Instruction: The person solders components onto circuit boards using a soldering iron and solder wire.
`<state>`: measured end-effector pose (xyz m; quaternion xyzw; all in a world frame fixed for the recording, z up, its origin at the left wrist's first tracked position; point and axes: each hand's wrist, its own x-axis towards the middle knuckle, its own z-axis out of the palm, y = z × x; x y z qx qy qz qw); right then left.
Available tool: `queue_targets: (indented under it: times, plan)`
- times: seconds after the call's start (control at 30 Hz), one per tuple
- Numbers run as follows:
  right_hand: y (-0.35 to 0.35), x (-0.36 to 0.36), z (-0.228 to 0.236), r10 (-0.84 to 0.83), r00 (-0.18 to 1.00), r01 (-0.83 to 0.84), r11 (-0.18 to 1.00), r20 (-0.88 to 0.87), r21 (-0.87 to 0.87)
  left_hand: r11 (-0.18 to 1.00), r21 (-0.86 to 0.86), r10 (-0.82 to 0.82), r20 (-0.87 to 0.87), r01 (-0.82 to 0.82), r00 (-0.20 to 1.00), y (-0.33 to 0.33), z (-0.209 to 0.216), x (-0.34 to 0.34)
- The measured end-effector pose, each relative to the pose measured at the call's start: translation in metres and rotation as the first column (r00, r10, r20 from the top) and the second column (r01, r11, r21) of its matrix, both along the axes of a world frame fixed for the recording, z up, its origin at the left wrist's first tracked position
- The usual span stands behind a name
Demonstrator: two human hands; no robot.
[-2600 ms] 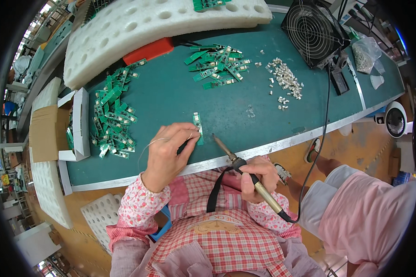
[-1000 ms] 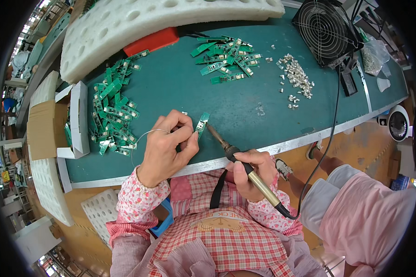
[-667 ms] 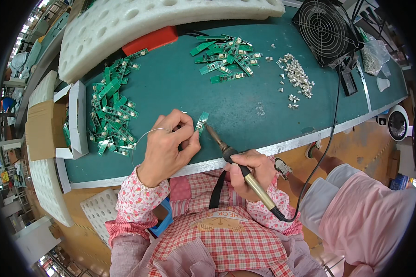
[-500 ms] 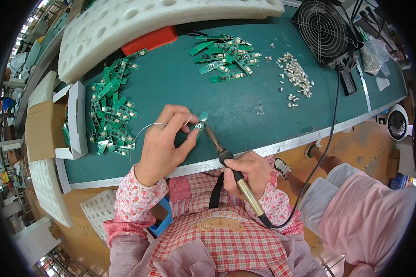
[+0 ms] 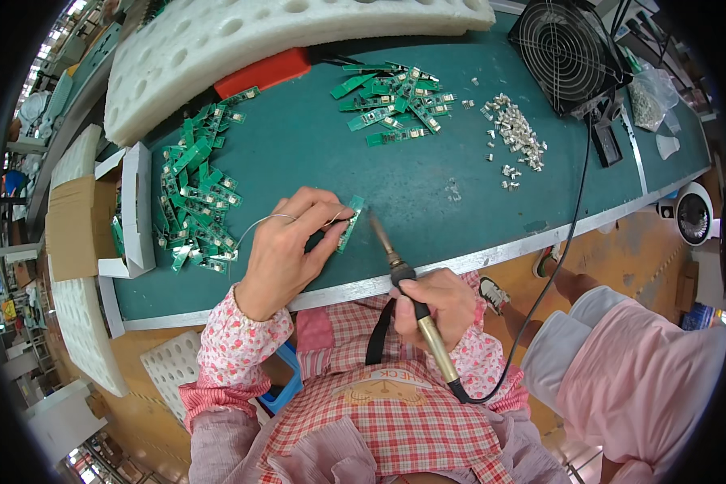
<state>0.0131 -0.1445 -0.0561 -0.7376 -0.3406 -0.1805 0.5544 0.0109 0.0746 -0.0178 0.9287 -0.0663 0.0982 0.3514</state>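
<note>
My left hand [image 5: 289,242] pinches a narrow green circuit board [image 5: 352,222] near the table's front edge. A thin strand of solder wire [image 5: 254,223] runs over the same hand, and its end shows by the fingertips. A dark object shows partly under those fingers; its kind is hidden. My right hand [image 5: 440,305] is closed round a soldering iron [image 5: 427,327] with a brass-coloured handle. The iron's tip points up and left, a short gap to the right of the board.
Green boards [image 5: 198,194] lie heaped at left beside a white carton [image 5: 135,210], with another board pile [image 5: 395,101] at the back. Small white connectors [image 5: 518,133] lie at right, near a black fan [image 5: 571,52]. The iron's cable [image 5: 569,250] crosses the table edge. Another person's leg [image 5: 569,310] is at right.
The soldering iron has drawn back to the right, so its tip is now apart from the board. The board has turned slightly in my left fingers.
</note>
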Motion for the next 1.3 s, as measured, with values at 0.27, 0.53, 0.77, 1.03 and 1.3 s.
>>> queue_targets:
  times: [0.27,0.53,0.77,1.03,1.3]
  plan:
    - [-0.016,0.003,0.0,-0.069,0.998,0.069,0.998,-0.011,-0.013,1.0,0.018,0.01,0.031,-0.01,0.999,0.0,0.0,0.0]
    - [-0.02,0.001,0.003,-0.088,0.996,0.088,0.996,-0.012,-0.031,1.0,0.023,0.019,-0.034,-0.018,0.999,-0.002,0.004,-0.002]
    - [-0.022,0.009,0.018,-0.088,0.995,0.082,0.988,-0.045,-0.128,0.926,0.281,-0.277,0.056,0.251,0.959,0.011,0.017,-0.009]
    - [0.034,0.041,0.028,-0.045,0.998,0.054,0.949,0.038,-0.311,0.957,0.29,0.044,-0.05,-0.027,0.998,0.03,0.018,-0.05]
    - [0.087,0.062,0.029,0.064,0.995,-0.022,0.886,0.076,-0.463,0.965,0.254,-0.099,0.118,0.066,0.988,0.032,0.014,-0.048]
